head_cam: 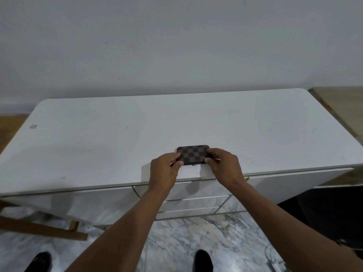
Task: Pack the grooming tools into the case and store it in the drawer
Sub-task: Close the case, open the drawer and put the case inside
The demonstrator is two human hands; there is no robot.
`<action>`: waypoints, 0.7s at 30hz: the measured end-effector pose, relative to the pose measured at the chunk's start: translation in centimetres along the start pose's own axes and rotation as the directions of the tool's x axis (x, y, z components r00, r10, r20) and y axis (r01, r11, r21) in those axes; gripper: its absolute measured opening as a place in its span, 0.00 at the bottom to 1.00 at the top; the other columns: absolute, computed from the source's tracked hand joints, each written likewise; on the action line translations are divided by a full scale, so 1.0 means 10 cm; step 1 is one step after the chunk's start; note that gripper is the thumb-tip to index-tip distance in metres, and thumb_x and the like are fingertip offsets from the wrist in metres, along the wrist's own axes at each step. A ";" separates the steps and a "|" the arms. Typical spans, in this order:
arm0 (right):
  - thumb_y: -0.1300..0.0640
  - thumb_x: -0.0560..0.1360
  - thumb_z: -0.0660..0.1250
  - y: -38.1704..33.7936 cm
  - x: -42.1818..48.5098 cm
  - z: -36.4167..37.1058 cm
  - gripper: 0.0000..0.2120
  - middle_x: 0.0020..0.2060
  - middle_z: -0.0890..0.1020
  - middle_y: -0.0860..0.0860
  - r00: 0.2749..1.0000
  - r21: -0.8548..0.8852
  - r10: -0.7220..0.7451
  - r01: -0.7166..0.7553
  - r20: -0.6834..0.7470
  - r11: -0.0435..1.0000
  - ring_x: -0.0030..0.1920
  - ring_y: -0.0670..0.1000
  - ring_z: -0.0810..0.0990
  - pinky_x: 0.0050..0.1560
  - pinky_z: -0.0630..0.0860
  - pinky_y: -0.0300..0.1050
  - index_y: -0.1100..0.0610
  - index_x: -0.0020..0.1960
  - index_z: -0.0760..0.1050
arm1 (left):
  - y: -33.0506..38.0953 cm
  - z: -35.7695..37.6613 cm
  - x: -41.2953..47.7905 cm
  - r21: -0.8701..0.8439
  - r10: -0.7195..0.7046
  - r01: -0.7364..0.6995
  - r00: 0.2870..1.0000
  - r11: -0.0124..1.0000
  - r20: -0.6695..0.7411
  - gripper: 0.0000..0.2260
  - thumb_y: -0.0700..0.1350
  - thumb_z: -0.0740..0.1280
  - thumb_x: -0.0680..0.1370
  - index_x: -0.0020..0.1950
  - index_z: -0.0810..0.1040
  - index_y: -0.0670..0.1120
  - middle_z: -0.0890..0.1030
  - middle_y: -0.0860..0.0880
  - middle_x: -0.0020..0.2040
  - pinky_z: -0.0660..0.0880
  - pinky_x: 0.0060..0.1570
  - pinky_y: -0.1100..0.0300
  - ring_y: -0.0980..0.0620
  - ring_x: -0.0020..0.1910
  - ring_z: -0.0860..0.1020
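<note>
While the white desk (98, 134) stands otherwise bare against a plain white wall (176, 36), a stack of closed white drawers (196, 201) shows below its front edge, directly under the person's forearms. Marble-patterned floor (186, 242) spreads beneath, with two dark shoes (203, 260) at the bottom of the view and a wooden frame (39, 226) angling in at the lower left. Nothing lies between the hands and the closed checkered case (192, 154), which sits near the desk's front edge, just above the drawers. The left hand (164, 169) grips the case's left end, thumb on the near edge and fingers (173, 157) curled over the top. The right hand (224, 165) pinches the right end in the same way, fingers bent closely around the corner. Whether the case rests on the desk or is lifted slightly cannot be told.
</note>
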State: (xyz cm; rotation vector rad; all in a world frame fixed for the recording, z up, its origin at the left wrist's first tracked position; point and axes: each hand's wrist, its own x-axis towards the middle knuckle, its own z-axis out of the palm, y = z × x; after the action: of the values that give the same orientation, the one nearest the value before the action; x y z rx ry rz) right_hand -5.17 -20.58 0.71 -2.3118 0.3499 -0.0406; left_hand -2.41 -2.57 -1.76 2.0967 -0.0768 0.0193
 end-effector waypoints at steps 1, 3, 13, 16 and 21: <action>0.60 0.76 0.69 -0.01 0.00 0.00 0.15 0.57 0.83 0.55 1.000 -0.010 -0.006 0.006 -0.007 1.000 0.57 0.53 0.82 0.60 0.75 0.41 0.60 0.63 0.78 | 0.01 0.02 0.00 0.037 0.024 -0.024 1.000 0.999 -0.007 0.12 0.37 0.73 0.74 0.58 0.82 0.40 0.84 0.45 0.55 0.72 0.56 0.64 0.49 0.54 0.81; 0.60 0.77 0.68 -0.02 0.00 0.01 0.13 0.54 0.84 0.56 1.000 -0.046 -0.026 0.026 -0.011 0.999 0.54 0.56 0.81 0.58 0.77 0.48 0.61 0.60 0.79 | 0.02 0.04 0.01 0.105 0.070 -0.070 0.998 0.992 -0.001 0.11 0.36 0.72 0.75 0.57 0.82 0.39 0.84 0.43 0.54 0.71 0.56 0.62 0.46 0.54 0.81; 0.62 0.76 0.67 -0.05 0.06 0.09 0.11 0.54 0.83 0.57 1.000 -0.135 0.000 -0.001 -0.011 0.991 0.55 0.57 0.80 0.57 0.76 0.49 0.61 0.58 0.79 | 0.03 0.07 0.10 0.280 0.103 -0.120 0.992 0.952 0.073 0.09 0.38 0.68 0.78 0.55 0.83 0.38 0.83 0.43 0.55 0.62 0.49 0.73 0.46 0.54 0.79; 0.61 0.77 0.67 -0.07 0.06 0.07 0.13 0.56 0.83 0.57 1.000 -0.134 0.005 -0.006 -0.012 0.991 0.56 0.57 0.80 0.57 0.75 0.47 0.60 0.61 0.78 | 0.07 0.06 0.10 0.309 0.113 -0.134 0.990 0.941 0.086 0.08 0.37 0.66 0.78 0.54 0.83 0.37 0.83 0.42 0.53 0.66 0.48 0.66 0.44 0.54 0.80; 0.59 0.77 0.66 0.01 -0.16 0.04 0.18 0.62 0.78 0.53 0.994 -0.103 -0.107 0.107 0.003 0.989 0.59 0.54 0.78 0.57 0.72 0.42 0.56 0.66 0.73 | 0.05 0.07 -0.10 0.297 0.129 -0.154 0.986 0.942 0.102 0.17 0.39 0.67 0.79 0.68 0.75 0.39 0.77 0.42 0.64 0.71 0.61 0.54 0.43 0.61 0.76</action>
State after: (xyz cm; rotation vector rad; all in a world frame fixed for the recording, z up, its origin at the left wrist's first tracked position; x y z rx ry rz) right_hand -6.64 -19.93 0.46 -2.4317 0.2333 -0.0800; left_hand -3.47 -3.34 -1.70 2.3968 -0.2905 0.0340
